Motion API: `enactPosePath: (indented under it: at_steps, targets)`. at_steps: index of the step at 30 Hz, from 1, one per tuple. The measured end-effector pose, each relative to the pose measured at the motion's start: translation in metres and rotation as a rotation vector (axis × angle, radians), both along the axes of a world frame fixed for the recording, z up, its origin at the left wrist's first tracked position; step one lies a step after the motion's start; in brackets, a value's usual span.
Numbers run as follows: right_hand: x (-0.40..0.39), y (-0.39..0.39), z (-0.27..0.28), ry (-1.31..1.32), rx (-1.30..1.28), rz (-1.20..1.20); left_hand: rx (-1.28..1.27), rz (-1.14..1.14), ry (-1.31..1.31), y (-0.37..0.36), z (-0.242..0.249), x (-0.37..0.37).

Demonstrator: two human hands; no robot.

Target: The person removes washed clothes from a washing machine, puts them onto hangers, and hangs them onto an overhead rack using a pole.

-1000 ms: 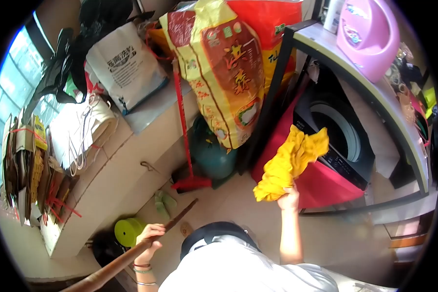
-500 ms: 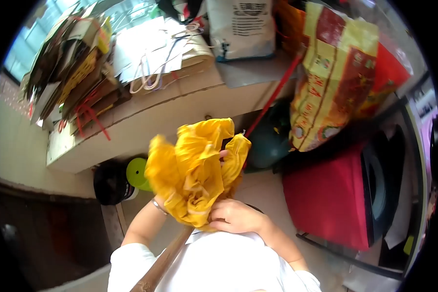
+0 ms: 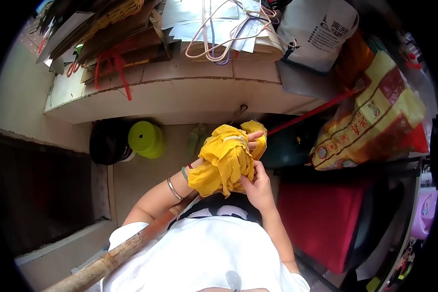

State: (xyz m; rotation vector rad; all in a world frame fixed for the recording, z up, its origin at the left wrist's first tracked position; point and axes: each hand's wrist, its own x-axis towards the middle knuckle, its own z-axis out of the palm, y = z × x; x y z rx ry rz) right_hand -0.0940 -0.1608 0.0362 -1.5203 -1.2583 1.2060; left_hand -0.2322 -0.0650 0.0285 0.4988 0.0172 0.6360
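A bunched yellow cloth (image 3: 221,158) is draped over my left hand (image 3: 254,138), whose fingertips stick out at the cloth's right side; the palm and the rest of the fingers are covered. My right hand (image 3: 258,186) pinches the lower right edge of the cloth between thumb and fingers. A metal bangle (image 3: 174,189) and a green bracelet circle my left wrist. Below the cloth, a wooden pole (image 3: 131,241) slants from under my left forearm to the lower left.
Stacked cardboard (image 3: 117,44), papers (image 3: 204,24) and a white bag (image 3: 316,34) lie on the ledge ahead. A green stool (image 3: 146,139) stands beneath it. At the right are a yellow rice bag (image 3: 362,121) and a red chair (image 3: 321,219).
The cloth is gathered more tightly and sits further right. My right hand has moved up from its bottom edge to its right side. The view has shifted, showing more of the pole.
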Motion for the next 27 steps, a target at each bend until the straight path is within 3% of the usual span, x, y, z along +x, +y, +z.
enactPosePath:
  at_steps: [1, 2, 5, 6, 7, 8, 10, 12, 15, 18, 21, 23, 25, 27]
  targets:
    - [0.005, 0.003, -0.006, -0.055, 0.038, 0.021, 0.104, 0.035, 0.033, 0.003, -0.004, -0.008]
    - [0.005, 0.004, -0.009, 0.058, 0.011, -0.102, 0.205, 0.074, 0.068, 0.007, -0.005, -0.016]
    - [0.022, 0.007, -0.004, -0.042, 0.014, -0.295, -0.212, 0.012, 0.011, 0.009, 0.013, -0.031]
    - [0.026, 0.007, -0.004, -0.075, 0.085, -0.326, -0.215, -0.041, -0.129, 0.017, -0.005, -0.036]
    - [0.031, 0.008, -0.005, -0.109, 0.155, -0.36, -0.076, -0.01, -0.083, 0.019, -0.009, -0.042]
    - [0.037, 0.008, -0.008, -0.059, 0.113, -0.377, 0.262, 0.11, 0.178, 0.019, -0.009, -0.047]
    - [0.041, 0.007, -0.005, 0.299, 0.094, -0.355, 0.681, 0.225, 0.57, 0.024, -0.018, -0.057]
    - [0.035, 0.008, 0.006, 0.498, 0.044, -0.36, 0.848, 0.219, 0.828, 0.03, -0.043, -0.071]
    - [0.023, 0.016, 0.024, 0.714, 0.04, -0.315, 0.957, 0.036, 1.405, 0.032, -0.032, -0.067]
    - [0.015, 0.029, 0.031, 0.747, 0.069, -0.143, 1.369, -0.121, 1.679, 0.021, -0.042, -0.067]
    - [0.0, 0.035, 0.042, 0.642, -0.022, 0.001, 0.982, 0.12, 1.172, 0.004, -0.043, -0.047]
    - [-0.003, 0.036, 0.036, 0.691, -0.035, 0.124, 0.869, 0.173, 0.981, -0.007, -0.067, -0.035]
    - [-0.005, 0.03, 0.032, 0.879, -0.063, 0.195, 0.983, 0.178, 1.13, -0.005, -0.077, -0.031]
    - [-0.003, 0.028, 0.033, 1.029, -0.046, 0.285, 0.881, 0.169, 1.273, 0.002, -0.066, -0.031]
